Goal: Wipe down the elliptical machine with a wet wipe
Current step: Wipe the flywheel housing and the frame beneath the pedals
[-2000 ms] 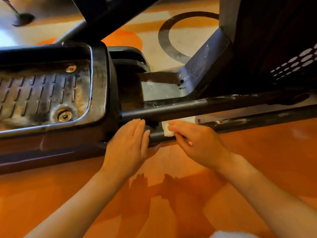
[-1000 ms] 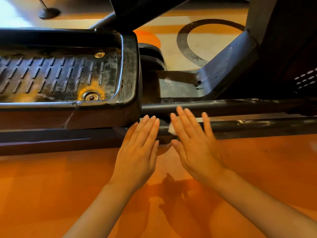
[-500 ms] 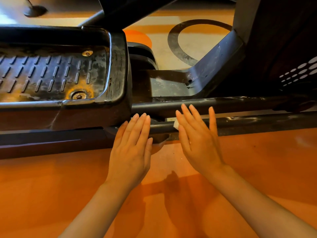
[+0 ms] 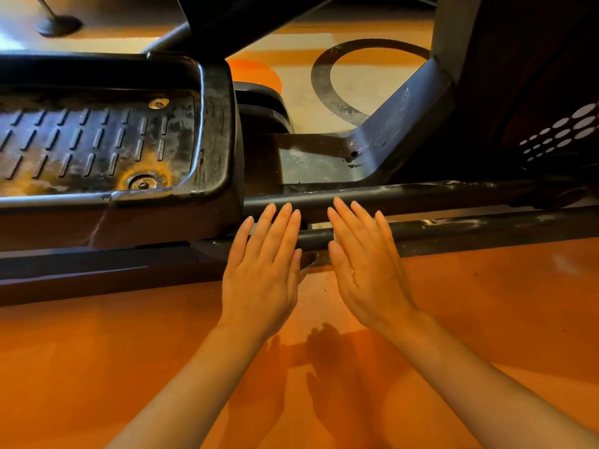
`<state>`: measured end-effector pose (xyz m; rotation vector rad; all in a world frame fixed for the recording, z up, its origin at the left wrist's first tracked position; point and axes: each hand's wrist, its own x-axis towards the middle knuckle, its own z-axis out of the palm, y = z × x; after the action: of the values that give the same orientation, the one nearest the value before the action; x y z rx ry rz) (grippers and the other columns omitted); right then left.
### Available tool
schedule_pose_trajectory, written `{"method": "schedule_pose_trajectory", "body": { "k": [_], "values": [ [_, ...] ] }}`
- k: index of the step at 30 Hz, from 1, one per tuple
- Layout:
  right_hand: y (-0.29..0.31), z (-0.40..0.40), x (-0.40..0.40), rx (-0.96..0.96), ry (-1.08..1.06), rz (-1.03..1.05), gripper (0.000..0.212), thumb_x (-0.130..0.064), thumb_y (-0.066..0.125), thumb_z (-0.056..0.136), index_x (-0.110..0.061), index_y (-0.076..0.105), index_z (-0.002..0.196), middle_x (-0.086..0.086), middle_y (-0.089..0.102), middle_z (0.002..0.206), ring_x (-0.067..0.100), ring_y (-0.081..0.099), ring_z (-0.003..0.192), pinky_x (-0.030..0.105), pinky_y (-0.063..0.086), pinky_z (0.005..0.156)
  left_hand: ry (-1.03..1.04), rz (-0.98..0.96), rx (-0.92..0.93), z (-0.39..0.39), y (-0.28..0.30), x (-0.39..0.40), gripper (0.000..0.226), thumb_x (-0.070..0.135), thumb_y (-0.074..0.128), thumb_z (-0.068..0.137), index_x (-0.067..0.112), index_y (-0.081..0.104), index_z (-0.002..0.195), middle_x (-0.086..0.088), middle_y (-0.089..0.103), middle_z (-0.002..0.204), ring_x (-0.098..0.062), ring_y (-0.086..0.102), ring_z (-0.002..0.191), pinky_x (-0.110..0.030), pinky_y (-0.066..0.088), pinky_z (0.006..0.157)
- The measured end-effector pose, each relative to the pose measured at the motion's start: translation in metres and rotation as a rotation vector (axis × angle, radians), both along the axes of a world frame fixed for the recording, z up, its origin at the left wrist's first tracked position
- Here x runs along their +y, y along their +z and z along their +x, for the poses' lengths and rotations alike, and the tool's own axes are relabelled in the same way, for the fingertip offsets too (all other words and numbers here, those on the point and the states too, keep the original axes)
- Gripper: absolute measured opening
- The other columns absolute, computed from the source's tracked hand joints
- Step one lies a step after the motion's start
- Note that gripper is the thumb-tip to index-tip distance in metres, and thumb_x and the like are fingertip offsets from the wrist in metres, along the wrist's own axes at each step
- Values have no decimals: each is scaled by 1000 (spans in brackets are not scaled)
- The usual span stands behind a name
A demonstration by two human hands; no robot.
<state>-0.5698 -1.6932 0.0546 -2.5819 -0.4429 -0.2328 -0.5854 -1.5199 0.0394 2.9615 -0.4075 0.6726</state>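
The elliptical's two dark rails run left to right, the upper rail (image 4: 437,192) above the lower rail (image 4: 479,226). My right hand (image 4: 364,264) lies flat with straight fingers across the lower rail, reaching to the upper one. It presses the white wet wipe (image 4: 334,237), which is almost wholly hidden beneath it; only a pale sliver shows beside the index finger. My left hand (image 4: 262,264) lies flat next to it, fingers straight, fingertips on the lower rail by the corner of the worn black foot pedal (image 4: 97,140).
The pedal's raised rim (image 4: 217,131) stands just left of my hands. A grey slanted frame beam (image 4: 405,115) and a dark housing (image 4: 518,76) rise behind the rails. Orange floor (image 4: 129,351) spreads under my forearms. A stand's base (image 4: 58,25) sits far left.
Two seconds ago my right hand pinched the wipe on the lower rail; now its fingers are spread flat over it. My left hand has stayed flat beside it. The view shifted slightly.
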Motion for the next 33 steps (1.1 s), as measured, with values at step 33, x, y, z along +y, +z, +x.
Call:
{"method": "schedule_pose_trajectory", "body": {
  "k": [33],
  "values": [
    [-13, 15, -91, -72, -266, -167, 66, -48, 2, 103, -18, 40, 147, 2, 37, 155, 14, 14, 150, 39, -11, 121, -24, -150, -165, 0, -5, 1, 39, 23, 49, 102, 5, 60, 134, -12, 64, 130, -29, 59, 123, -48, 37, 112]
  ]
}}
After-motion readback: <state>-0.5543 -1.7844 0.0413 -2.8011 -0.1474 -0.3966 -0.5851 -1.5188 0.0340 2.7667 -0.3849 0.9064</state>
